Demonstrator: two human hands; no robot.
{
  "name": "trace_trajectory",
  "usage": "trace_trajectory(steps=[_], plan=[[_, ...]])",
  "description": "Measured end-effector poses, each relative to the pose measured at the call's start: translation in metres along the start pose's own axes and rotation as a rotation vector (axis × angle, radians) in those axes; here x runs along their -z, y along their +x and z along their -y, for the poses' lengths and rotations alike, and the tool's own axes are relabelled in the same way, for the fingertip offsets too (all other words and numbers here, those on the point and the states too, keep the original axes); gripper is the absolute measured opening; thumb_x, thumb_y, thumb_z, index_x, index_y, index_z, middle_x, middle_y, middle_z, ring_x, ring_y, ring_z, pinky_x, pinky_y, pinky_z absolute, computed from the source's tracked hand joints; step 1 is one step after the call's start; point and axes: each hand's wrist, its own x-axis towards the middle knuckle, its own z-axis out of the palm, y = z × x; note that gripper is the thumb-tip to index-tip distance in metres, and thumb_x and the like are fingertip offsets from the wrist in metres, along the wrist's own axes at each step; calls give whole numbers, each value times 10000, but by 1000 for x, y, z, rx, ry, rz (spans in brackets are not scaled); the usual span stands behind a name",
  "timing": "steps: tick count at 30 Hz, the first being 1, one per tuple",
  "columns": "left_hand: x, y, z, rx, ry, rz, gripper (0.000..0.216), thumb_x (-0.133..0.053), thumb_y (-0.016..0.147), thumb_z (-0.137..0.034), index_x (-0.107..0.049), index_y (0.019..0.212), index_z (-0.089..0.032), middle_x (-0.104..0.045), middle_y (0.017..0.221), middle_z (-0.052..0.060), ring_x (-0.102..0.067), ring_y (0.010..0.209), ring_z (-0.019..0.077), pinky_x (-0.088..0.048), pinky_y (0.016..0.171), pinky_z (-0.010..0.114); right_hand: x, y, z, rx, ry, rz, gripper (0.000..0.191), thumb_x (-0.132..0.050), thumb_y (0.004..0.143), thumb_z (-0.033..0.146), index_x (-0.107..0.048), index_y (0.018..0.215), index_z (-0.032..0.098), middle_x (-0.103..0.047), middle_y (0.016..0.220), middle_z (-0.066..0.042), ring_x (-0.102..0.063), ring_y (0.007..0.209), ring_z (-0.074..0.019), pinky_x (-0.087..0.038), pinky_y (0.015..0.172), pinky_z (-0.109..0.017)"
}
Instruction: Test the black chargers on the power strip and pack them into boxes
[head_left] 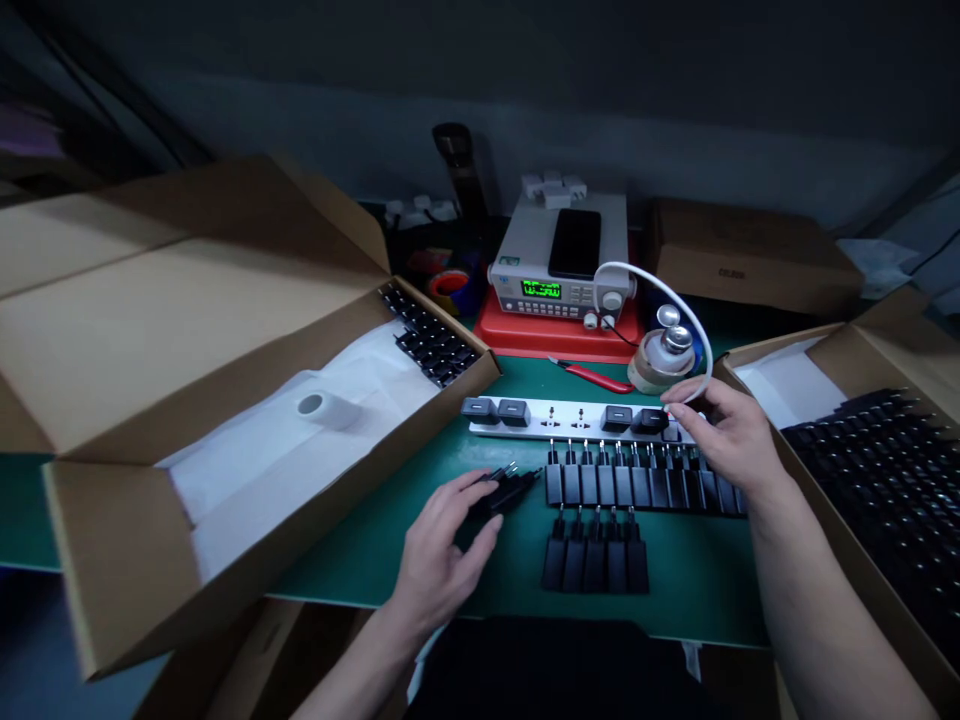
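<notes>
My left hand (pixel 444 540) lies on the green mat, fingers curled round black plug adapters (pixel 504 490) with their pins pointing right. My right hand (pixel 724 430) is at the right end of the white power strip (pixel 570 418), its fingertips pinching the end of a white cable (pixel 660 280) beside a black adapter (pixel 651 420) plugged into the strip. Other adapters (pixel 495 410) sit plugged in at the strip's left end. Two rows of loose black adapters (pixel 637 488) lie on the mat in front of the strip, the shorter row (pixel 596 562) nearer me.
An open cardboard box (pixel 225 400) at left holds white foam, a tape roll (pixel 319 406) and black adapters (pixel 431 340). A second open box (pixel 870 470) at right is full of adapters. Behind stand a meter with a green display (pixel 559 265), a phone on it, red cutters (pixel 592 375) and a metal weight (pixel 667 350).
</notes>
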Motion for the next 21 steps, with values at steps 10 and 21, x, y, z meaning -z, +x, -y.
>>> trace_trajectory(steps=[10, 21], plan=[[21, 105, -45, -499, 275, 233, 333, -530, 930, -128, -572, 1260, -143, -600, 1308, 178, -581, 1157, 311, -560, 946, 489, -3, 8, 2, 158, -111, 143, 179, -553, 973, 197, -721, 1017, 238, -742, 1024, -44, -696, 961, -215, -565, 843, -380], [13, 189, -79, -533, 411, 683, 268, -576, 760, 12, -665, 956, -147, -620, 1000, 107, -592, 928, 255, -532, 791, 372, -11, 5, 0, 250, -235, 115, 239, -490, 936, 77, -667, 975, 232, -720, 972, -51, -666, 947, -228, -548, 824, -396]])
